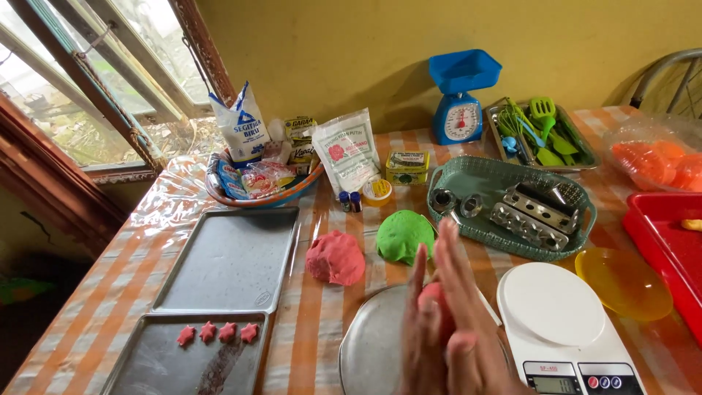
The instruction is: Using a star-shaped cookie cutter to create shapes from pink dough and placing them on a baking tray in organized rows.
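Note:
My left hand (420, 338) and my right hand (468, 314) are pressed palm to palm, fingers straight and pointing away from me. A small piece of pink dough (432, 295) is squeezed between the palms, and only its top edge shows. The hands hover over a round metal plate (369, 347). Just beyond them lie a pink dough lump (335, 257) and a green dough lump (402, 235) on the striped tablecloth. At the near left, a dark baking tray (146, 366) carries several small pink star shapes (218, 333).
An empty baking tray (230, 260) lies behind the starred one. A white digital scale (553, 307), yellow bowl (623, 283) and red tray (669, 230) sit to the right. Behind are a green basket of metal moulds (482, 175), a blue scale (459, 95), a utensil tray (545, 132) and a bowl of packets (256, 186).

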